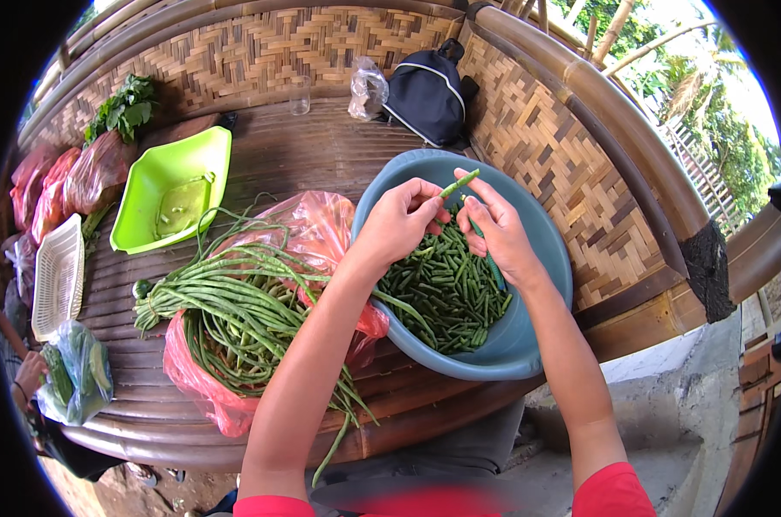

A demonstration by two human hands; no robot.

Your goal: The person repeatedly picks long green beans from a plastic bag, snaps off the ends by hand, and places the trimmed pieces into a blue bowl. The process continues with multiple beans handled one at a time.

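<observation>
Above a blue-grey plastic basin (552,258), my left hand (406,216) pinches a short length of green long bean (458,183). My right hand (497,229) steadies the bean's other end and holds a tool with a green handle (492,262), probably a small knife; its blade is hard to see. Cut bean pieces (455,291) heap in the basin below both hands. Left of the basin, a bundle of long beans (235,297) lies on an opened red plastic bag (219,404), some ends trailing over the bamboo edge.
A lime-green tub (219,155), a white plastic basket (57,278) and bagged vegetables (99,171) stand left on the bamboo platform (261,136). Another person's hand (30,375) touches a bag of green vegetables (77,375). A clear cup (300,95) and black backpack (426,97) are behind.
</observation>
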